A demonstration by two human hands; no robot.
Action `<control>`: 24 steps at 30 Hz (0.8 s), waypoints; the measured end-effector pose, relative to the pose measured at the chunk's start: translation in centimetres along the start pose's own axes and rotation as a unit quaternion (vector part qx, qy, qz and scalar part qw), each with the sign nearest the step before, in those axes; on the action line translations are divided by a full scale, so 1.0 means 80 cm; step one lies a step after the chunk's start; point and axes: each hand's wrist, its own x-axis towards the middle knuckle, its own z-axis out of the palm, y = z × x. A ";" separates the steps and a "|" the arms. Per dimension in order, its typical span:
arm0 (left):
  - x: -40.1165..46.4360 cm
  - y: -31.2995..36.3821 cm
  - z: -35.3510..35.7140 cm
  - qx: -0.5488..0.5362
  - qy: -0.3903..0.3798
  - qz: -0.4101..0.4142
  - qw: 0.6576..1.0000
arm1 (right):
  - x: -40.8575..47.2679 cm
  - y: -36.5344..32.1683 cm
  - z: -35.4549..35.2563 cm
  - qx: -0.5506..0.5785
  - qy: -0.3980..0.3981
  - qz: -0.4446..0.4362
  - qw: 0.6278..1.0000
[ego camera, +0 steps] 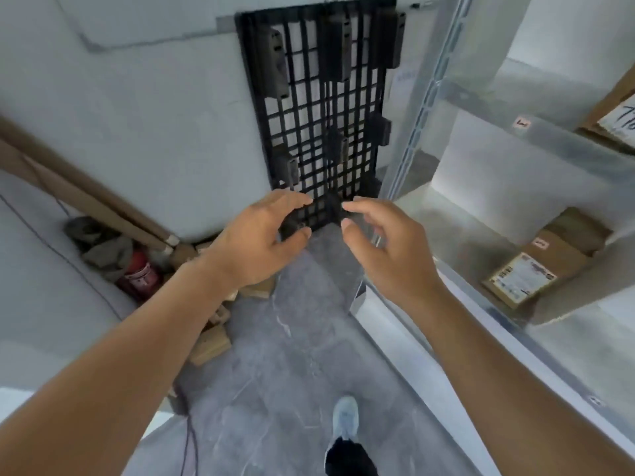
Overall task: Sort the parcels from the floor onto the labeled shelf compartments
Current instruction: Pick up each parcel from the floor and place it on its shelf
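Observation:
My left hand [261, 235] and my right hand [385, 245] are stretched out in front of me over the grey floor, fingers loosely spread, holding nothing. Several brown cardboard parcels [209, 341] lie on the floor at the left, partly hidden behind my left forearm. On the right stands the metal shelf [570, 142] with small labels on its rails. A brown parcel with a white label [536, 266] lies in a lower compartment. Another brown parcel [615, 115] shows at the upper right edge.
A black plastic pallet [319, 108] leans upright against the far wall. A red fire extinguisher [141, 273] and a crumpled cloth [99, 242] sit in the left corner under a long cardboard tube [86, 197]. My shoe [345, 420] is on the floor aisle.

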 end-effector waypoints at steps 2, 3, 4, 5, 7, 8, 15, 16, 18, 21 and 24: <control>0.005 -0.047 0.004 0.006 -0.005 -0.043 0.999 | 0.033 0.020 0.043 0.020 -0.033 -0.001 0.999; 0.009 -0.071 0.007 0.008 -0.008 -0.064 0.998 | 0.052 0.033 0.066 0.028 -0.048 -0.004 0.998; 0.013 -0.095 0.011 0.010 -0.012 -0.085 0.996 | 0.070 0.046 0.089 0.036 -0.061 -0.007 0.997; 0.018 -0.121 0.016 0.010 -0.017 -0.111 0.994 | 0.091 0.062 0.116 0.047 -0.076 -0.006 0.996; 0.029 -0.172 0.025 0.003 -0.021 -0.168 0.986 | 0.132 0.093 0.168 0.069 -0.116 0.003 0.991; 0.034 -0.198 0.029 0.002 -0.020 -0.199 0.980 | 0.151 0.105 0.192 0.077 -0.141 0.013 0.987; 0.043 -0.354 0.055 -0.005 -0.014 -0.355 0.935 | 0.238 0.166 0.352 0.086 -0.279 0.065 0.954; 0.037 -0.377 0.060 -0.010 -0.014 -0.372 0.928 | 0.244 0.173 0.377 0.085 -0.292 0.069 0.950; 0.023 -0.428 0.073 -0.016 -0.017 -0.400 0.916 | 0.252 0.190 0.432 0.081 -0.317 0.081 0.942; -0.006 -0.519 0.113 -0.030 -0.015 -0.433 0.901 | 0.251 0.229 0.529 0.079 -0.337 0.094 0.934; -0.049 -0.628 0.179 -0.043 -0.019 -0.462 0.886 | 0.229 0.287 0.644 0.059 -0.353 0.106 0.928</control>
